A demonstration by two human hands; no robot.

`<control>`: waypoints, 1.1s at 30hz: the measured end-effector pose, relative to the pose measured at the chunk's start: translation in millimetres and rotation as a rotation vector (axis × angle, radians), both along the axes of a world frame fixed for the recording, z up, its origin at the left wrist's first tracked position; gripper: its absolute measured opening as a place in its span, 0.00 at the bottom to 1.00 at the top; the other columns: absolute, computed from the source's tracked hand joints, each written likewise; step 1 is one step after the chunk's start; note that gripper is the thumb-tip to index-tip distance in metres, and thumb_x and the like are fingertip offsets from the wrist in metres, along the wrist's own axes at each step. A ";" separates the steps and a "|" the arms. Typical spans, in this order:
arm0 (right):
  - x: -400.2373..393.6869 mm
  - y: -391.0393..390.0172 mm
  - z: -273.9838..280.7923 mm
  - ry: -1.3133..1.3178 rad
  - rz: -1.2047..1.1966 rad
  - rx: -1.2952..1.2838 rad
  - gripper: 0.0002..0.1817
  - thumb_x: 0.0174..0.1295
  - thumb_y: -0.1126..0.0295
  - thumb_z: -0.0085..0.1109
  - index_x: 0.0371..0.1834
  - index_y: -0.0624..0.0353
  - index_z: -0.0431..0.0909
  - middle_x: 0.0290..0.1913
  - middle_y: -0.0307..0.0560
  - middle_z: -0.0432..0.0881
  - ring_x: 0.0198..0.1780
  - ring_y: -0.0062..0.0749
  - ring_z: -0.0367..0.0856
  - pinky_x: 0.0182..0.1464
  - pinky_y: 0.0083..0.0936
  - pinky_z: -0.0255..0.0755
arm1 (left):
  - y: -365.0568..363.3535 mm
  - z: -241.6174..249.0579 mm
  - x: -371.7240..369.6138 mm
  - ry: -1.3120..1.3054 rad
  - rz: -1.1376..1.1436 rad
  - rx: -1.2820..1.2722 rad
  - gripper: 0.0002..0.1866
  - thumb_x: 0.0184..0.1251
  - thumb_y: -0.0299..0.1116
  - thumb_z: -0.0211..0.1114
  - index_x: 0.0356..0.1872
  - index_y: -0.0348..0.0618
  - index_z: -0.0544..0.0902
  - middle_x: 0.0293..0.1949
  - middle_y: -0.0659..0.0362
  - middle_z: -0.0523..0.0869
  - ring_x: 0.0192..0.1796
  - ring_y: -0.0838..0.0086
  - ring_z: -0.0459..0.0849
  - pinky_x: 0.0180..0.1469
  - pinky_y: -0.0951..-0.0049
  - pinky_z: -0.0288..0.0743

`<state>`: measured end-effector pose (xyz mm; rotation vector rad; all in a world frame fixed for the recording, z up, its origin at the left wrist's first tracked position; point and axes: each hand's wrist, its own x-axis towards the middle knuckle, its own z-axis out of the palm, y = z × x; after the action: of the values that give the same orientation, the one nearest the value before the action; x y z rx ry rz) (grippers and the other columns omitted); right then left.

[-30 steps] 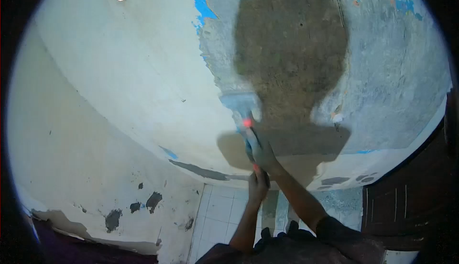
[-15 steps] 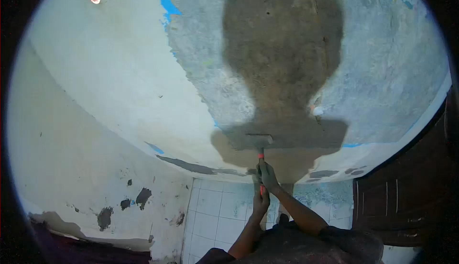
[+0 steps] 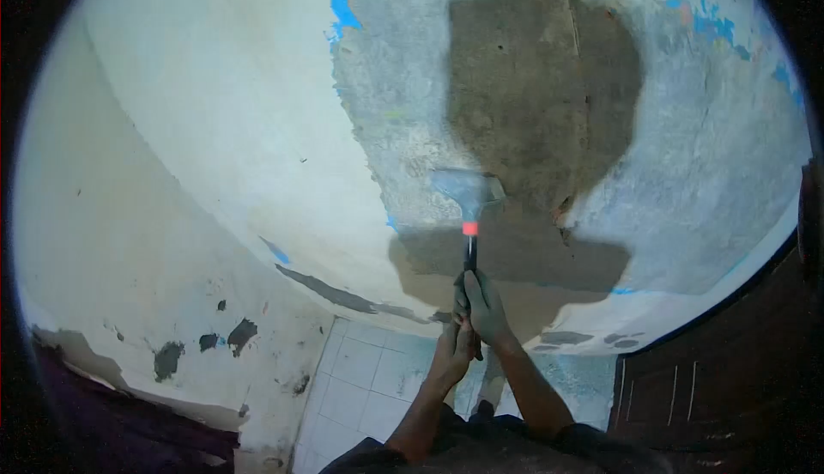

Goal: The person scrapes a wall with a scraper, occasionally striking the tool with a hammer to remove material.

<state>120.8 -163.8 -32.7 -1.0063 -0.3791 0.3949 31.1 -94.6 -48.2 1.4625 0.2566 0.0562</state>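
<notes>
A wide-bladed scraper (image 3: pixel 469 195) with a red collar and a dark handle is held upright in front of the wall. Its blade overlaps the bare grey patch (image 3: pixel 403 113), near the patch's lower part. My right hand (image 3: pixel 487 309) is closed around the handle below the collar. Lower down, toward the handle's end, my left hand (image 3: pixel 452 352) grips it too, close under the right one. The pale paint (image 3: pixel 249 122) to the left of the patch ends in a ragged edge with strips of blue (image 3: pixel 345 9).
My shadow (image 3: pixel 541 79) falls across the grey patch. Below are white floor tiles (image 3: pixel 352 367) with dust on them. A dark wooden door or cabinet (image 3: pixel 678 388) stands at the right. The left side wall (image 3: pixel 189 302) has chipped spots, with dark purple cloth (image 3: pixel 129 422) under it.
The scraper has moved up the wall, out of the shadow's shoulder area, with both hands still on its handle. The view has shifted slightly, and the wall appears lower and further right.
</notes>
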 end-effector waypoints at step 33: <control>-67.1 -6.8 147.2 -0.674 -1.125 -0.901 0.26 0.61 0.75 0.58 0.62 0.78 0.70 0.26 0.49 0.81 0.25 0.22 0.76 0.33 0.21 0.71 | 31.2 256.4 143.9 -0.559 -0.329 -0.765 0.29 0.76 0.60 0.42 0.21 0.48 0.63 0.11 0.66 0.64 0.09 0.82 0.60 0.12 0.77 0.57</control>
<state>53.7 -170.5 114.6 -2.0414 -0.1581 -0.9088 175.0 -63.4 208.1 0.6674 -0.3914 0.0859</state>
